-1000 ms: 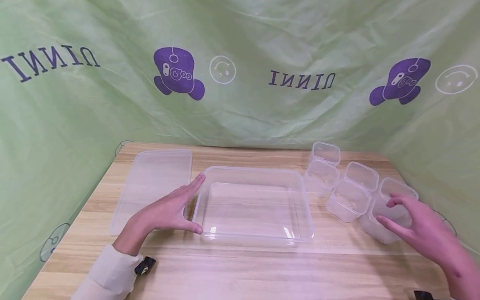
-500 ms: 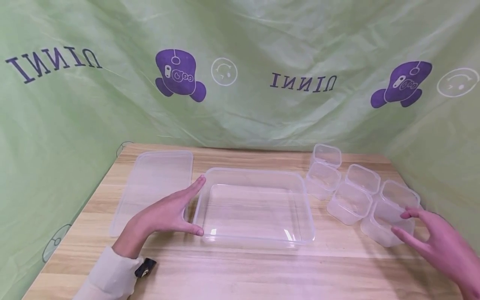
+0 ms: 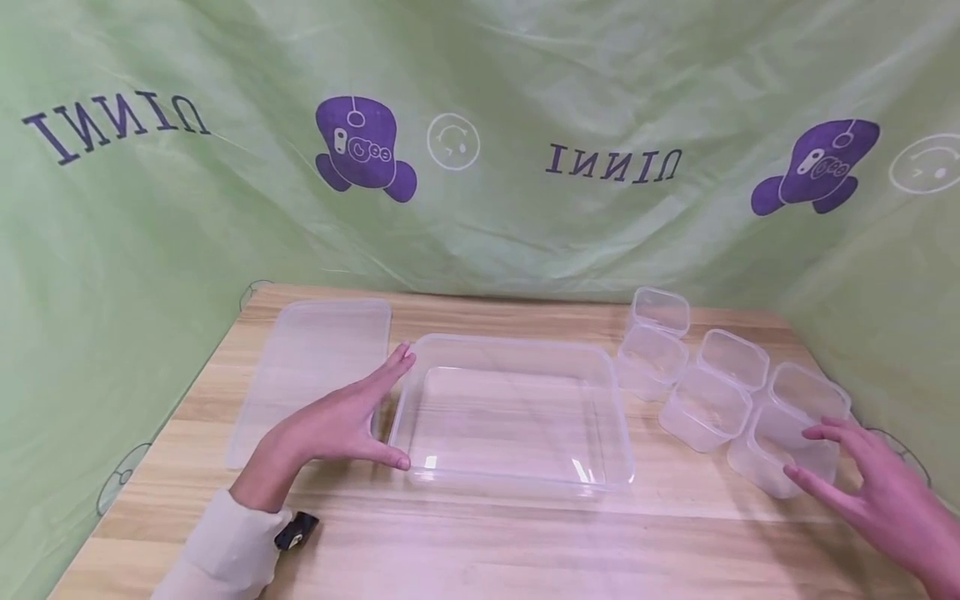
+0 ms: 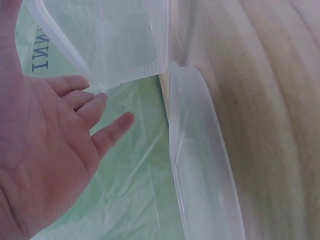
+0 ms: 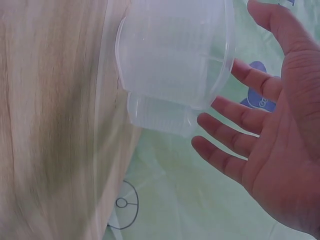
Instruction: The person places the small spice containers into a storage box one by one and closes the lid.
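A large clear plastic box (image 3: pixel 510 417) lies lidless in the middle of the wooden table. My left hand (image 3: pixel 330 429) spans its left end, thumb at the near corner and fingertips at the far one, without curling round it. In the left wrist view those fingertips reach the box wall (image 4: pixel 127 45). Several small clear tubs stand in pairs at the right. Beside the nearest tub (image 3: pixel 783 454), my right hand (image 3: pixel 877 492) hovers with thumb and fingers spread. The right wrist view has relaxed fingers (image 5: pixel 230 157) close by the tub's rim (image 5: pixel 228 55); whether they touch is unclear.
A flat translucent lid (image 3: pixel 322 367) lies left of the large box. Other tubs, such as the middle one (image 3: pixel 705 408) and the far one (image 3: pixel 660 310), stand toward the back right. A green printed curtain (image 3: pixel 480 233) encloses the table's back and sides.
My right hand has drawn back to the right from over the nearest tub and stays beside it. The left hand keeps its place at the box; the head view has shifted slightly.
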Demonstrator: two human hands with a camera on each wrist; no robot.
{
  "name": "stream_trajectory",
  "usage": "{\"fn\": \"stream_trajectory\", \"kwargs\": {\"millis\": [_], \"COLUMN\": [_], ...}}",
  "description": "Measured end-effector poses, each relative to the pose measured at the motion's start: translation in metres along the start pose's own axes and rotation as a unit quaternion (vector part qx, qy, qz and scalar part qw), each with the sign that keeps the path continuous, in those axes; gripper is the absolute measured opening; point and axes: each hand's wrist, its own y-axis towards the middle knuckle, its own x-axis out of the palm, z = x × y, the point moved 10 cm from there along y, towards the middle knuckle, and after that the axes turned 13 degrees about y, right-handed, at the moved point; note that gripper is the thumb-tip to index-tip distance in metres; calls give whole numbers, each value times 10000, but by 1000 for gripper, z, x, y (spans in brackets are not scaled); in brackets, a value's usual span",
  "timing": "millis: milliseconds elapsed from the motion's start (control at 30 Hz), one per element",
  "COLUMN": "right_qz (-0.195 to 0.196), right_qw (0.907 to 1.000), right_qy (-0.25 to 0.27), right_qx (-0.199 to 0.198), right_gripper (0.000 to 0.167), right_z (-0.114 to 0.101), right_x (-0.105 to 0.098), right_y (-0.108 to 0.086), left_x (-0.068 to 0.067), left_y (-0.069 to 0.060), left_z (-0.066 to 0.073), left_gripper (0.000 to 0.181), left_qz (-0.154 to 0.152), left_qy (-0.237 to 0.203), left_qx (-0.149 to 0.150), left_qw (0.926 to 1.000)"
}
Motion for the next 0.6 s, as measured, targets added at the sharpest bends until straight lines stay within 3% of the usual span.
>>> {"fn": "stream_trajectory", "kwargs": {"millis": [200,600], "right_qz": [148,122], "right_qw": [9991,9999], "right_qy": [-165,-74], "right_qx": [-368,-45], "right_gripper": [53,49], "right_z": [-3,6], "right_x": [-2,1], "right_y": [1,-6], "left_x": [2,9], "left_y": [0,2], "left_z": [-3,-5], "left_gripper": [140,140], "left_qz": [-5,-83], "left_qy": [-466,-1061], "left_qx": [6,-123], "left_qw": [9989,9942]}}
